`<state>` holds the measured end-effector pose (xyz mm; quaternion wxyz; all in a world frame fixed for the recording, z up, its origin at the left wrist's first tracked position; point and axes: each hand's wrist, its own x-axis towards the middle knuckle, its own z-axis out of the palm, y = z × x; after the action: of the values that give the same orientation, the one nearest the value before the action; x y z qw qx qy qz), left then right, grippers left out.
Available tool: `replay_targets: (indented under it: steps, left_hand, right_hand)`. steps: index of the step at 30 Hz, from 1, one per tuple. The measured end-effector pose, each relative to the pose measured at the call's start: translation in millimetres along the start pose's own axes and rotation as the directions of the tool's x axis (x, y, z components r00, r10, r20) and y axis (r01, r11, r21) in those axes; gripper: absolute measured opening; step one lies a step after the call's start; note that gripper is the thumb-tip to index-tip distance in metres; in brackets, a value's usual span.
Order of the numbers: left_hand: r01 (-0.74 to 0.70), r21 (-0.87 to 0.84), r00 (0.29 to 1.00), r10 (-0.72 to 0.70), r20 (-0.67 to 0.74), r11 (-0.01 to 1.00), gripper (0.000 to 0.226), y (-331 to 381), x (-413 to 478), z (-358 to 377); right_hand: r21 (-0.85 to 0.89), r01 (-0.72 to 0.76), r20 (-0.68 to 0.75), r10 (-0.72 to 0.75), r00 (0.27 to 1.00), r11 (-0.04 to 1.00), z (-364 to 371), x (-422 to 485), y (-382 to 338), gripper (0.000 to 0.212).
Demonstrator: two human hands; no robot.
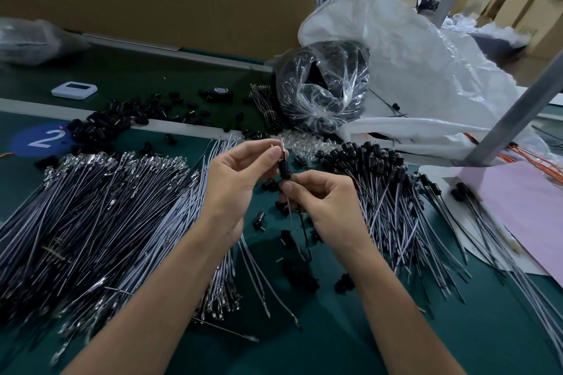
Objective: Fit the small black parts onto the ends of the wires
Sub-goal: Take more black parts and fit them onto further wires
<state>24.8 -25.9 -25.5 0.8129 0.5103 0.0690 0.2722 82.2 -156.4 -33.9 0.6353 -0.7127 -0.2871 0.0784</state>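
Above the mat (320,341) between wire heaps (91,207), our left hand (240,176) pinches wire tips (282,145), right hand (326,207) pinches wires (303,225) under the black part (285,171).

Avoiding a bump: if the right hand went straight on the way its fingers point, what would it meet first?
The right hand points left; first in line is probably the left hand, though depth is unclear.
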Motion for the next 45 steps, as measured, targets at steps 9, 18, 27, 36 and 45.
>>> replay_targets:
  steps: [9, 18, 27, 36, 45]
  left_hand:
    - [0.032, -0.021, 0.999, -0.032, -0.001, 0.999, 0.022, 1.2, -0.3, 0.3]
    - [0.035, -0.04, 0.999, -0.035, 0.012, 0.999, 0.015, 2.9, -1.1, 0.2]
    - [0.095, -0.116, 0.995, -0.092, 0.034, 0.989, 0.02, 2.2, 0.4, -2.8]
    - [0.079, -0.071, 0.996, -0.076, 0.045, 0.994, 0.021, 0.6, 1.2, -3.0]
    - [-0.013, 0.08, 1.0, 0.013, 0.004, 0.997, 0.01, -2.5, -3.7, 4.6]
  right_hand:
    - [-0.089, 0.076, -0.052, -0.08, 0.995, 0.993, 0.8, -1.2, -1.3, 0.01]
    - [-0.117, 0.069, -0.09, -0.08, 0.993, 0.991, 1.4, -0.6, 0.1, 0.009]
    - [-0.113, 0.06, -0.086, -0.07, 0.994, 0.992, 0.5, 0.0, 0.9, 0.01]
    - [-0.2, 0.108, -0.09, -0.128, 0.988, 0.974, 0.1, 0.2, 1.0, 0.036]
    - [-0.18, 0.132, -0.11, -0.154, 0.982, 0.975, 2.9, -2.2, -2.1, 0.027]
